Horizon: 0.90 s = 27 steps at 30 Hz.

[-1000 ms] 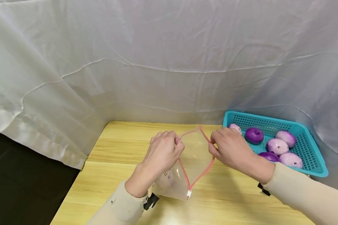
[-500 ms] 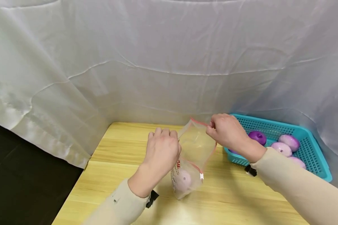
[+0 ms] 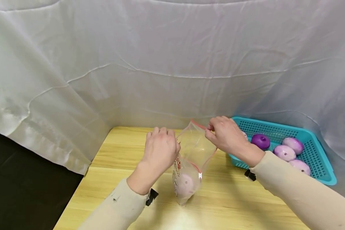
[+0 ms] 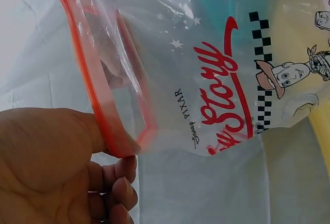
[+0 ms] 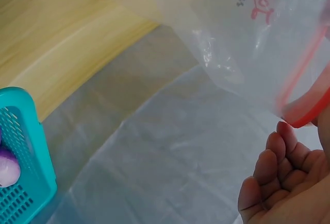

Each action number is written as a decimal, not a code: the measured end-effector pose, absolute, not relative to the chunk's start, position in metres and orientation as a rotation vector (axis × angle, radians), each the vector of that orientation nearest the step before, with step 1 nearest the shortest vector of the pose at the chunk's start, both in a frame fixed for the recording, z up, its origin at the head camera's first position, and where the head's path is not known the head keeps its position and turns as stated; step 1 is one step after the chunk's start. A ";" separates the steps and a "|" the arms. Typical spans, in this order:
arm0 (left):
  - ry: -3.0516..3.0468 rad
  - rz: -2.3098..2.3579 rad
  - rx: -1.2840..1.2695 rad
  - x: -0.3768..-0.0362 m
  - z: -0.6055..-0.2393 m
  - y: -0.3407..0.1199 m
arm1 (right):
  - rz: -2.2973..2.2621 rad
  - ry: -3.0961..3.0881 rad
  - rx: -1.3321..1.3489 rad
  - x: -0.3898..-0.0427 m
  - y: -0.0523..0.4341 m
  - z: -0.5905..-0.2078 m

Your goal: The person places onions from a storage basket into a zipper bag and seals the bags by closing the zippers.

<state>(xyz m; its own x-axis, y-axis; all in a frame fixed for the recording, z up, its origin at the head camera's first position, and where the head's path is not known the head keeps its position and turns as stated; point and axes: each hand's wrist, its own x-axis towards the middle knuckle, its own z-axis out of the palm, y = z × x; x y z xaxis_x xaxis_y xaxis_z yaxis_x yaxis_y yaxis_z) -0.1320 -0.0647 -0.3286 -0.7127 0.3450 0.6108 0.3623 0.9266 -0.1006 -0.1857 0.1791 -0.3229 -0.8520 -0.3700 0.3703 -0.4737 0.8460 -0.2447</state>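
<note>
The pale wooden table [image 3: 126, 153] stands against the draped white cloth backdrop [image 3: 161, 64], and on its right side sits the teal perforated plastic basket [image 3: 319, 150] with several purple onion-shaped toys [image 3: 260, 141] in it, well apart from the hands now. A second ago the clear zip bag with the red seal strip [image 3: 189, 159] lay low and spread wide between the hands, close to the basket; since then it has been lifted upright and drawn a little toward the middle of the table, its bottom just touching the wood. The mouth has narrowed from a broad diamond to a slimmer opening.

A pale purple onion toy [image 3: 185, 185] sits at the bottom of the bag, so one item looks already bagged, and lifting has settled it down.

The left hand [image 3: 161, 148] pinches the near edge of the red strip between thumb and curled fingers; the wrist view shows the strip caught at the thumb. The right hand [image 3: 225, 134] pinches the far edge likewise. The small white slider [image 3: 199, 175] hangs at the strip's near end, so the bag is not yet sealed.
</note>
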 end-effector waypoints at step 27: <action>-2.439 -0.260 -0.570 -0.139 -0.342 -0.071 | 0.393 -2.566 0.639 -0.181 0.228 -0.326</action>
<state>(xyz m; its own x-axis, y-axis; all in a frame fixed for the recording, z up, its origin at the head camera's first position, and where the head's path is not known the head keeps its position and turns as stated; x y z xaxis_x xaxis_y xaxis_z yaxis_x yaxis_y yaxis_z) -0.1390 -0.0714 -0.3415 -0.7188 0.3370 0.6080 0.4575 0.8879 0.0486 -0.1807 0.2281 -0.3257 -0.7843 -0.3679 0.4994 -0.5006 0.8509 -0.1594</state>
